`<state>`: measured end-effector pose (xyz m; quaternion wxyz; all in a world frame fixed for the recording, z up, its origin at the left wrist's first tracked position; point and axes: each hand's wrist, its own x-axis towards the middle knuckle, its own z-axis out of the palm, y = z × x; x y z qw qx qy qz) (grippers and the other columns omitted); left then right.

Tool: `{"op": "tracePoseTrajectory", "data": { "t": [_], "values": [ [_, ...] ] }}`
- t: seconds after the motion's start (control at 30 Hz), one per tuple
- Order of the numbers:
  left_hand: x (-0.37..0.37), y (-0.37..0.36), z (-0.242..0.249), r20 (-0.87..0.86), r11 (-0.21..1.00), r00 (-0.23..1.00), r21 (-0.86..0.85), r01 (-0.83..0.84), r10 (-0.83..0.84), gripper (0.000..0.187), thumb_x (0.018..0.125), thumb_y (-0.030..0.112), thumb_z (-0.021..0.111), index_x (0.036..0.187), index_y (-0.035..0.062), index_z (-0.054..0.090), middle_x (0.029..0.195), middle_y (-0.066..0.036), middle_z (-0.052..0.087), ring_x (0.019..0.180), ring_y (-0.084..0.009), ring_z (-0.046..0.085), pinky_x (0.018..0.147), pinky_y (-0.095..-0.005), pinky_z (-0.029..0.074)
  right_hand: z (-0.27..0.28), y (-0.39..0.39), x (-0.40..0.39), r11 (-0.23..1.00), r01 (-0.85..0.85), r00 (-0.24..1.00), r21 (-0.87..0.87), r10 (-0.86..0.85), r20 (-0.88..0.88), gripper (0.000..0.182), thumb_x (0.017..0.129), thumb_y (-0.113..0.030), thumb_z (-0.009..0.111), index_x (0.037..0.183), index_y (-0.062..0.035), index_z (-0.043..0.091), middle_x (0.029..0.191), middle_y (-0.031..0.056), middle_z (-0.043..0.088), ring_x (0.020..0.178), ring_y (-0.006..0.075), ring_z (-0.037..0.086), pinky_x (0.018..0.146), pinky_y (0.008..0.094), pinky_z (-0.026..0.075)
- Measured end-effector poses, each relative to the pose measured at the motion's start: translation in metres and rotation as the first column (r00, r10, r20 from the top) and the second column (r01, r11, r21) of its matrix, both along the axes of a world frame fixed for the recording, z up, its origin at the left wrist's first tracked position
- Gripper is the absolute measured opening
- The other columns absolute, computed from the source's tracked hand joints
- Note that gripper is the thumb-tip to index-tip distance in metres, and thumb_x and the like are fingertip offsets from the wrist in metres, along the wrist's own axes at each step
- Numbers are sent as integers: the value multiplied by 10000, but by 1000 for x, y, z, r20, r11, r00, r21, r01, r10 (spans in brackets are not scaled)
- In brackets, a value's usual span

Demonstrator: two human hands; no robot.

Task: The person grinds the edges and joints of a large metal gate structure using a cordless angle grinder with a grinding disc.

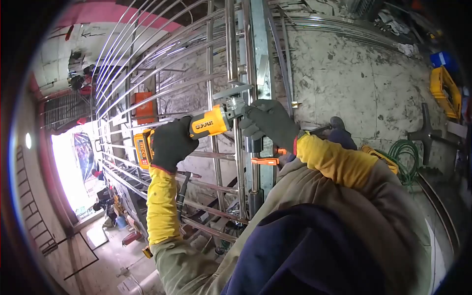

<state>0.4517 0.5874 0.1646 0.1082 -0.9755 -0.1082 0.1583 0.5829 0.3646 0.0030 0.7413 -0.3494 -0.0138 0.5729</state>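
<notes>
My left hand (pixel 173 142), in a dark glove with a yellow cuff, is wrapped round the rear body of a yellow cordless angle grinder (pixel 208 123). Its battery end sticks out to the left of that hand. My right hand (pixel 269 122), gloved alike, has its fingers curled at the grinder's head; exactly which part they grip is hidden. A grey disc (pixel 233 92) shows nearly edge-on above the head, close to the shiny metal tubes (pixel 232 44) of a frame. Below my right hand, an orange clamp (pixel 265 161) sits on the frame.
Long thin metal bars (pixel 162 96) fan out to the left. An orange case (pixel 144 107) lies behind them. On the right floor are a coiled green cable (pixel 404 152), a dark metal stand (pixel 426 133) and a yellow crate (pixel 445 91). A bright doorway (pixel 73 167) opens at the left.
</notes>
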Motion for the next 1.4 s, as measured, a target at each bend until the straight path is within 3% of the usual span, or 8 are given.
{"op": "tracePoseTrajectory", "data": {
  "t": [0.13,0.17,0.37,0.5,0.57,0.97,1.1,1.4],
  "values": [
    [-12,1,32,35,999,999,42,-32,30,365,784,319,821,1111,173,757,830,-123,750,778,-367,757,713,-494,597,31,4,-4,996,-8,999,84,5,41,173,1099,-188,654,1129,-28,713,896,49,728,678,72,609,558,233,478],
    [-18,1,38,75,999,997,39,-31,28,375,779,312,828,1121,176,762,840,-123,753,785,-365,758,715,-492,597,48,1,-3,1000,19,989,13,-21,147,192,1072,-229,683,1100,-44,723,902,82,771,695,138,727,558,274,554],
    [-26,-8,56,134,998,989,34,-60,55,434,744,299,867,1129,126,770,853,-131,751,796,-368,755,709,-484,591,59,1,-7,994,51,985,100,-67,158,183,1067,-212,692,1131,-43,723,910,85,766,698,133,721,560,265,549],
    [-22,-6,49,116,998,993,61,-27,20,440,746,298,865,1143,137,768,852,-135,751,792,-364,755,710,-484,593,63,-8,-3,993,42,991,112,-56,125,167,1068,-194,681,1129,-44,723,908,91,760,691,129,708,550,262,532],
    [-19,-5,44,88,999,996,42,-14,10,449,753,301,860,1163,149,759,852,-136,751,790,-359,757,710,-487,593,58,-7,-2,995,14,998,94,-19,63,138,1085,-101,593,1138,-35,703,874,38,688,690,58,579,564,224,457],
    [2,1,-15,16,1000,1000,-11,12,-12,316,785,288,807,1063,148,746,813,-143,749,772,-385,757,695,-500,592,-4,-1,-2,999,34,998,-42,-37,-57,181,1097,-197,646,989,-54,667,807,52,687,616,102,622,490,256,449],
    [3,2,-20,-3,1000,1000,-17,15,-15,343,781,300,812,1080,148,744,823,-141,749,778,-375,759,706,-501,594,10,-6,0,984,72,996,-160,-61,68,189,1099,-203,648,971,-63,657,811,57,692,609,97,608,483,255,433],
    [-23,-9,40,102,998,995,56,-21,15,423,752,309,853,1133,154,753,863,-127,760,798,-364,760,718,-489,601,44,-2,-7,994,44,993,103,-55,106,196,1087,-236,692,1067,-41,704,862,73,742,670,127,694,545,253,524]
  ]
}}
